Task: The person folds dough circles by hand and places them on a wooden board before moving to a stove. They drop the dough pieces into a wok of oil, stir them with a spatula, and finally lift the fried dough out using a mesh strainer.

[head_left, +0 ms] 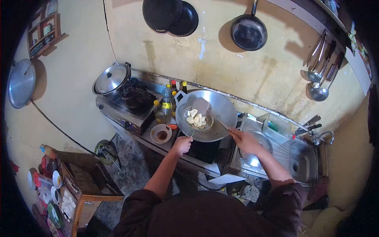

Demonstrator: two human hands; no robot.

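Observation:
My left hand (182,145) is wrapped around the thin handle of a wire strainer (209,125), which sits over the near left side of a large metal wok (224,106). Pale, round-cut slices (196,119) lie in the strainer. From the right, my right hand (244,142) grips the handle of a spatula (202,106). Its broad blade reaches across the wok and overlaps the slices' far edge in this view. Left of my left hand stands a bowl (161,134) with brown residue inside.
Several bottles (166,103) stand close behind the wok's left side. Farther left, a lidded pot (112,78) sits by a stove (126,116). A round metal lid (258,142) lies beneath my right forearm, beside the sink (304,160). Pans (248,33) and ladles (318,93) hang on the wall.

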